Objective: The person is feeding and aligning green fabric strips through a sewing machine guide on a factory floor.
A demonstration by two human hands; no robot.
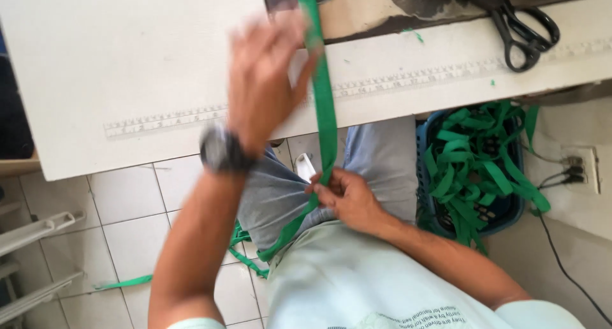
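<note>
A long green strap (325,106) runs from the sewing machine at the top edge down over the white table (127,67) to my lap. My left hand (264,80), with a dark watch on its wrist, is raised over the table and pinches the strap near its upper part. My right hand (344,195) rests on my lap by my grey trousers and grips the strap lower down. The strap's tail drops past my knee toward the tiled floor.
Black scissors (526,32) lie at the table's back right. A measuring tape (408,77) is fixed along the table's front. A blue basket (424,150) full of green straps stands on the floor at my right. A wall socket (580,166) with cables is further right.
</note>
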